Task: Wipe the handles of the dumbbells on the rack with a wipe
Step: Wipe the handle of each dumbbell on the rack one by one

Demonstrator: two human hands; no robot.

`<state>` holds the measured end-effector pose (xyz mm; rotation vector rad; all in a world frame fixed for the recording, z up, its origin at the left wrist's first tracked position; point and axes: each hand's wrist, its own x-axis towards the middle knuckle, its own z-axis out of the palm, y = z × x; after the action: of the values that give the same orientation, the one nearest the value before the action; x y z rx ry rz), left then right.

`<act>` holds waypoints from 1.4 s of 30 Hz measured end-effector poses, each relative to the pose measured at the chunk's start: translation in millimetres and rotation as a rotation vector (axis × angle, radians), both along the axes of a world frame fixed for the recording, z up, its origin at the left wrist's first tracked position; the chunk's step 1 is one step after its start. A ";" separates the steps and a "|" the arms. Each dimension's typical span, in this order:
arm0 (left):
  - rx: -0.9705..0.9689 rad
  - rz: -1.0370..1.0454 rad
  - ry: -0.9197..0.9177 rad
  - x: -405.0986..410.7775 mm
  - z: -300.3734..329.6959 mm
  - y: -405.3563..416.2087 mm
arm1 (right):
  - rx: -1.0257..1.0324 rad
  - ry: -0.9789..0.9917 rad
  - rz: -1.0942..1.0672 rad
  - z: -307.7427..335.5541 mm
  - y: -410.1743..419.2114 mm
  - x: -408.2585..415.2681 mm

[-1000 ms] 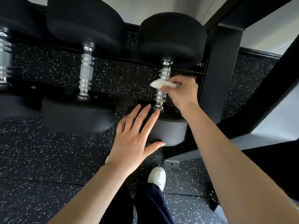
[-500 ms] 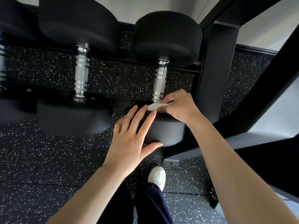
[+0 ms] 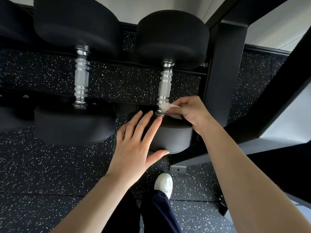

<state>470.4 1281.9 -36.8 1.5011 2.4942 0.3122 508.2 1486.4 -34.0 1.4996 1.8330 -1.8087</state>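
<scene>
The white wipe (image 3: 169, 109) was bunched against the near end of the knurled chrome handle (image 3: 165, 86) of the right-hand dumbbell (image 3: 171, 133), which lay on the black rack (image 3: 225, 78) with its near head toward the camera. A second dumbbell (image 3: 74, 125) sat on the rack to its left, well apart, its chrome handle bare. Under the rack ran black rubber floor (image 3: 42, 165) flecked with white, and a pale wall showed behind the far heads. The right hand (image 3: 191, 113) reached in from the right, its grip pinched together on the wipe. The left hand (image 3: 134, 145) lay flat with fingers straight and spread on the near head, thumb along its lower edge. A white shoe (image 3: 164, 183) stood on the floor below.
</scene>
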 end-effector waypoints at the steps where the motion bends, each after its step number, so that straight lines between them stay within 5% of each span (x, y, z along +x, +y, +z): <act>1: 0.000 0.000 -0.001 -0.1 -0.2 0.1 | -0.013 0.011 -0.022 -1.3 1.1 0.0; 18: -0.013 -0.010 -0.009 -1.9 1.5 0.7 | 0.073 0.099 0.012 -5.8 0.0 -1.7; 26: 0.000 -0.012 -0.015 -2.1 1.4 0.8 | 0.024 0.055 0.205 -9.5 9.4 -0.7; 42: -0.001 -0.022 -0.004 -2.9 0.7 0.7 | -0.090 0.294 -0.395 -7.6 16.1 -26.3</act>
<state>467.5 1282.6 -36.1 1.5250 2.4727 0.3096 481.9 1502.5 -41.6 1.7352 1.6224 -2.3697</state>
